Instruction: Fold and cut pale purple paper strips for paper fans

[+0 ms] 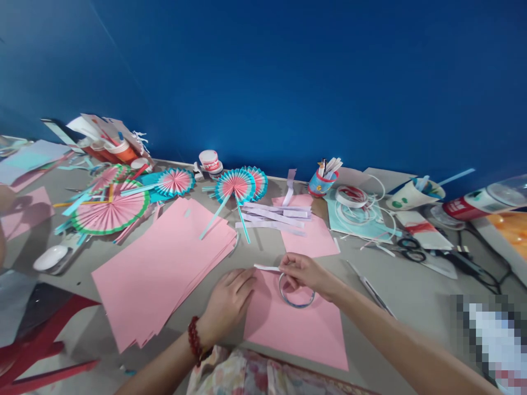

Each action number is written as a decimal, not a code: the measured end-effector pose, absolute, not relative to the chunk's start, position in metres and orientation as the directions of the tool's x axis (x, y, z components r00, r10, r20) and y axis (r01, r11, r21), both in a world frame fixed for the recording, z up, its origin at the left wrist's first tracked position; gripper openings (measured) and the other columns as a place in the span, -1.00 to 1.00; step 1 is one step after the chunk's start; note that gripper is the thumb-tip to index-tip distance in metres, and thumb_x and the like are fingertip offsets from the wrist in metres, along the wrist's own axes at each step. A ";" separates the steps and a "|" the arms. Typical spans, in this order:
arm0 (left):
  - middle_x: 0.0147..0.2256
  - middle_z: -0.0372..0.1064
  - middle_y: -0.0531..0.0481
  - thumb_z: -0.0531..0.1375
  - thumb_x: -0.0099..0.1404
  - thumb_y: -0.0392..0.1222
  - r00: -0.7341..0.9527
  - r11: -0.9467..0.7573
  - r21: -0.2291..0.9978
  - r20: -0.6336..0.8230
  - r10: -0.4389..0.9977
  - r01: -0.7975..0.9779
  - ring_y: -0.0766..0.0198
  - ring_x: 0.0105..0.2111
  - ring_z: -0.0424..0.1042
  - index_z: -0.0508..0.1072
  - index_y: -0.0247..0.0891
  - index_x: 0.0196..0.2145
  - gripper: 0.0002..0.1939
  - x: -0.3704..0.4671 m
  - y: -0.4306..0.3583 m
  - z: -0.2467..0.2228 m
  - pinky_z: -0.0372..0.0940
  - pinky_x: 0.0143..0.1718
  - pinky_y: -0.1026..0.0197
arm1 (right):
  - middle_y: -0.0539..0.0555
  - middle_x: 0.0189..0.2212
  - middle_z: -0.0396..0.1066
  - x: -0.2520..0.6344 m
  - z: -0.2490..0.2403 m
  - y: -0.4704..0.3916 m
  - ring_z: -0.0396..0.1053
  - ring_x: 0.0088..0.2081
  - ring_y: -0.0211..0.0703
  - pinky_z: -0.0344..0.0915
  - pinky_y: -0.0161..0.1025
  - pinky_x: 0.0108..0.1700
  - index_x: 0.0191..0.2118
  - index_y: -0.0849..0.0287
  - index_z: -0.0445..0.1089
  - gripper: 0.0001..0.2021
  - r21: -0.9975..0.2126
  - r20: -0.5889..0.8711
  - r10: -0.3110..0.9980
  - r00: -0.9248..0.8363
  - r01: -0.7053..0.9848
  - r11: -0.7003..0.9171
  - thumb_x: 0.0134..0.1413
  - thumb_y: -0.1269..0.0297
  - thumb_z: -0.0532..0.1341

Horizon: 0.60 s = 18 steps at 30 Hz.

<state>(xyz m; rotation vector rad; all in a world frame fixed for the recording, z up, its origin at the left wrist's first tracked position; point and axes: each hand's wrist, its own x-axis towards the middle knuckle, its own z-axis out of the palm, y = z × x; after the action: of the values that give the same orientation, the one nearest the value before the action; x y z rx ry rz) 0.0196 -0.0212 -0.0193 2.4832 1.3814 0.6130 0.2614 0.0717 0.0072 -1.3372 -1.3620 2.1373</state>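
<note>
A single pink sheet [304, 334] lies on the grey table in front of me. My right hand [302, 272] is closed in a pinch on a ring of narrow tape [297, 305] over the sheet's upper part. From it a short white strip [267, 267] runs left along the sheet's top edge. My left hand [231, 302] rests with its fingers stretched out, the tips near the strip's left end and the sheet's upper left corner. It holds nothing that I can see.
Left of the sheet is a stack of pink paper [160, 263]. Behind are folded paper fans [234, 186], lilac strips [275, 215] and a pen cup [322, 182]. A knife [373, 289], black scissors [411, 249] and a bottle [473, 207] lie to the right.
</note>
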 end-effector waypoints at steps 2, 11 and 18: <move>0.16 0.34 -0.19 0.04 0.43 -0.35 0.478 -0.534 0.376 0.240 0.845 0.757 0.06 0.07 0.36 0.38 -0.31 0.06 -0.71 0.020 -0.021 -0.019 0.35 0.09 -0.07 | -0.18 -0.75 0.24 0.261 0.007 0.071 0.26 -0.62 -0.31 0.38 -0.20 -0.32 -0.38 0.12 0.24 -0.48 -0.824 -0.552 0.640 -0.534 0.232 -0.517 -0.12 -0.25 0.35; 0.21 0.30 -0.19 0.06 0.34 -0.43 0.504 -0.535 0.325 0.182 0.844 0.780 0.06 0.04 0.36 0.35 -0.28 0.14 -0.57 0.022 -0.021 -0.017 0.34 0.06 -0.04 | -0.19 -0.75 0.23 0.260 0.009 0.070 0.26 -0.62 -0.32 0.38 -0.21 -0.31 -0.38 0.12 0.23 -0.48 -0.824 -0.557 0.647 -0.521 0.250 -0.508 -0.10 -0.26 0.33; 0.17 0.34 -0.16 0.07 0.31 -0.48 0.522 -0.547 0.287 0.166 0.837 0.786 0.01 0.07 0.33 0.35 -0.34 0.11 -0.58 0.023 -0.022 -0.017 0.27 0.13 -0.06 | -0.16 -0.71 0.28 0.269 0.017 0.065 0.15 -0.70 -0.37 0.26 -0.35 -0.60 -0.34 0.12 0.25 -0.50 -0.786 -0.618 0.643 -0.453 0.349 -0.510 -0.04 -0.27 0.26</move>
<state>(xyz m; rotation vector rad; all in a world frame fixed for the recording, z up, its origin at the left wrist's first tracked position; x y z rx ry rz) 0.0226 -0.0219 -0.0171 2.5825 1.3920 0.4260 0.2690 0.0655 0.0173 -1.5105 -1.4262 2.0688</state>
